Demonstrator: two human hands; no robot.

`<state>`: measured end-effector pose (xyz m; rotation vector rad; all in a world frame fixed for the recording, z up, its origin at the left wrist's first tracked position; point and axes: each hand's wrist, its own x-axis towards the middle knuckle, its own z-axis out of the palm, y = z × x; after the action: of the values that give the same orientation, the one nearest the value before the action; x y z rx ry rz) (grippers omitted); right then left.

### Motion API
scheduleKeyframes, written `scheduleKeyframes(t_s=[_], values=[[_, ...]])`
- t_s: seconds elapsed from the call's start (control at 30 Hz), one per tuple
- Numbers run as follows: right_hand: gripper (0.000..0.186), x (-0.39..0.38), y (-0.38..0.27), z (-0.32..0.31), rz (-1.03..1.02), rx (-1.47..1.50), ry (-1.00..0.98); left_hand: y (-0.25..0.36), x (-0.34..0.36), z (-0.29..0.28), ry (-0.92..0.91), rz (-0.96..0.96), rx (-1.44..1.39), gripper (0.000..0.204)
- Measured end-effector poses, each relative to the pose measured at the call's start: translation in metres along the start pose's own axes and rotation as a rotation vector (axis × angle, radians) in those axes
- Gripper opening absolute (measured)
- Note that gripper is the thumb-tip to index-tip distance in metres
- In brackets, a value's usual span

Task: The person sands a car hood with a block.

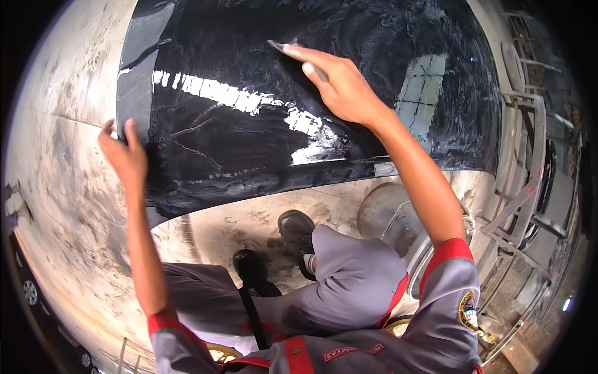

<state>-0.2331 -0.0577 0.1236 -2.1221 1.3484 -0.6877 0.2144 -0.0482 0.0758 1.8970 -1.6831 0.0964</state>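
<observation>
A large black car-body panel lies before me, its surface wet and streaked with cloudy smears. My right hand reaches over its upper middle, closed on a thin dark flat pad that looks like sandpaper. One end of the pad pokes out past the fingertips, while most of it is hidden under the hand. At the panel's left edge is my left hand, slightly blurred, thumb and fingers apart on either side of the rim. I see nothing held in it.
Below the panel's near edge, my dark shoes rest on the stained pale floor. A round container stands under the near right side. Metal frames and racks line the right. Cars show at the far lower left.
</observation>
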Motion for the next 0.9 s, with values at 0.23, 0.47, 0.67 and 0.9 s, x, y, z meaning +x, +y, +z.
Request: scheduleKeyframes(t_s=[0.23,0.47,0.67,0.9], values=[[0.029,-0.001,-0.094,0.03,0.271,0.922,0.261,0.184,-0.05,0.01,-0.563,-0.702,-1.57,0.044],[0.036,-0.071,-0.053,-0.012,0.273,0.217,0.65,0.202,-0.014,0.0,-0.945,-0.416,-1.174,0.037],[0.053,-0.15,0.004,-0.023,0.532,-0.419,0.626,0.219,-0.064,0.007,-0.353,0.487,-0.379,0.072],[0.06,-0.163,0.011,0.0,0.556,-0.542,0.46,0.223,-0.102,0.003,-0.804,0.736,-0.263,0.085]])
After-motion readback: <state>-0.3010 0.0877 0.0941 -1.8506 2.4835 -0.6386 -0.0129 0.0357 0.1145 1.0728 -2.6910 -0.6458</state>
